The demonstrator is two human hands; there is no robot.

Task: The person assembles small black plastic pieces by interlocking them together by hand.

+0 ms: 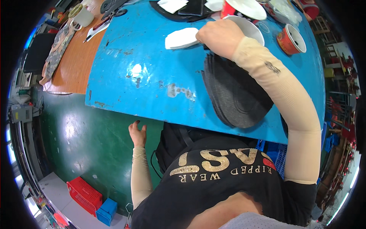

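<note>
My right hand [221, 37] is closed, reaching over the blue table. Its fingertips are on the right end of a flat white pad [180, 39], possibly a folded cloth or paper; the exact grip is partly hidden. Just below that hand lies a stack of dark grey shoe insoles [239, 93], partly covered by my right forearm. A white-lined paper tub [249, 29] stands right behind the hand. My left hand [138, 133] hangs beside the table's front edge, holding nothing, with its fingers apart.
A red paper cup [290, 41] and a larger red-and-white tub [249, 9] stand at the back right. More white pieces [172, 5] lie on a black item at the back. A wooden table [76, 66] adjoins on the left, with a mug [82, 17] on it.
</note>
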